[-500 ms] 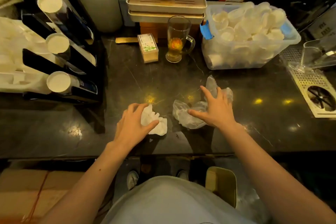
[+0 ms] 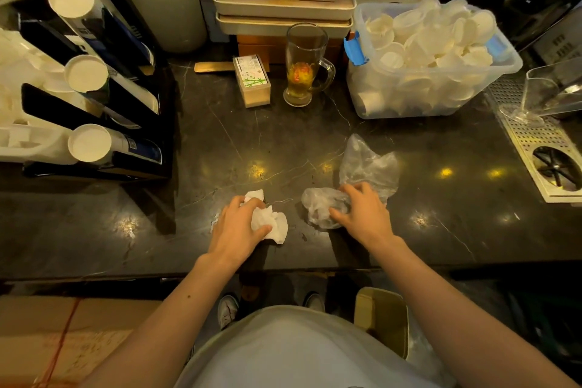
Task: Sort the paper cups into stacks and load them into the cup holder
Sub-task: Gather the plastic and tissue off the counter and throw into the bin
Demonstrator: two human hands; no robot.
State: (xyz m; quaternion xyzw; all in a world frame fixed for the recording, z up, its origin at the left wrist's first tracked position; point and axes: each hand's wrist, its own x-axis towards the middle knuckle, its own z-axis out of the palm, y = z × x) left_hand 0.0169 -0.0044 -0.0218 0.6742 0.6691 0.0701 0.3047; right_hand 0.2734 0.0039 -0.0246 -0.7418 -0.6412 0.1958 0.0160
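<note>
The left hand (image 2: pixel 234 231) is gripping a crumpled white tissue (image 2: pixel 271 221); the right hand (image 2: pixel 362 213) is clutching a clear plastic bag (image 2: pixel 365 167) on the dark counter (image 2: pixel 441 230). No writing is legible.

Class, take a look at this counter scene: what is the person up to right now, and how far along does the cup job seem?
A person stands at a dark counter. The left hand is closed on a crumpled white tissue; the right hand is gathering a clear plastic bag. Paper cups lie loose in a clear plastic bin at the back right, while the cup holder on the left already has stacks in its slots. Neither hand is on a cup.
</note>
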